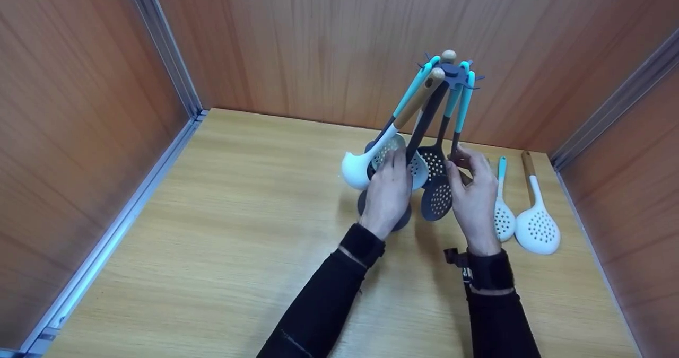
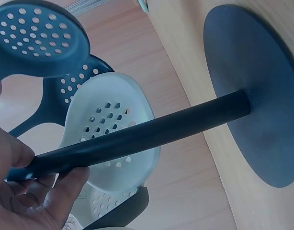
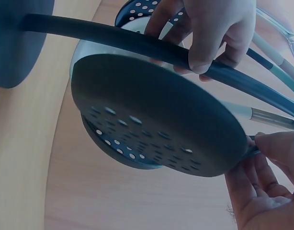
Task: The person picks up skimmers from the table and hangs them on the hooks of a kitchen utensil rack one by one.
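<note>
My left hand (image 1: 390,191) grips the dark pole (image 2: 152,127) of a utensil stand, just above its round dark base (image 2: 254,91). With the fingers and thumb of my right hand (image 1: 475,196) I pinch the neck of a dark perforated skimmer (image 3: 152,115). Its teal handle (image 1: 464,103) reaches up to the hooked top (image 1: 451,74) of the stand; whether it hangs on a hook I cannot tell. Around the pole hang a white ladle (image 1: 356,169) with a wooden handle, a pale perforated skimmer (image 2: 108,124) and another dark perforated utensil (image 1: 432,159).
Right of the stand, a white slotted spoon (image 1: 504,223) with a teal handle and a white skimmer (image 1: 538,230) with a wooden handle lie on the wooden table (image 1: 238,215). Wood panels (image 1: 318,45) close in the back and both sides.
</note>
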A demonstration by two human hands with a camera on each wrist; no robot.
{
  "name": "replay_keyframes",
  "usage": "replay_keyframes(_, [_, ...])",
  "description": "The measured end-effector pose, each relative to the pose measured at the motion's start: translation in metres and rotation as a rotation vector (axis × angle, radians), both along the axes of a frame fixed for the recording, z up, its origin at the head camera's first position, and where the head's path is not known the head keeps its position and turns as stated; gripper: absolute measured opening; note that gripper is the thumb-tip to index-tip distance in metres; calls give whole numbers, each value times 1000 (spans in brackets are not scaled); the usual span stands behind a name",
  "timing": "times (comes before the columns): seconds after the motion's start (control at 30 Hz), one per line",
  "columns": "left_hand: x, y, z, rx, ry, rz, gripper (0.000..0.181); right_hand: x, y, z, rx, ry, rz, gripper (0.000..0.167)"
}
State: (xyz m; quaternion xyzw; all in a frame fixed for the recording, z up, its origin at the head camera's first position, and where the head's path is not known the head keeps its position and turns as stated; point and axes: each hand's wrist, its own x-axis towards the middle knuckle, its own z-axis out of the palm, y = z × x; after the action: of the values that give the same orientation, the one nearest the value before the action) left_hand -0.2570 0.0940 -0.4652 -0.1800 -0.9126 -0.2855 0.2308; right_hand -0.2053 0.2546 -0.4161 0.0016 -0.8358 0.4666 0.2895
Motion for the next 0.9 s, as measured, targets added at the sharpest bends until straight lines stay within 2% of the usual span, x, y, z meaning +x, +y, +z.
replay_keyframes(0.23, [0, 1, 1, -1, 5, 9, 44, -6, -5, -1, 20, -21, -7, 35])
replay_keyframes(0.73, [0, -1, 3, 35, -64, -12, 47, -11, -3, -5, 27, -66, 27, 39])
replay_keyframes(0.9, [1, -1, 3, 19, -41, -8, 46, -9, 1, -3, 30, -50, 21, 38])
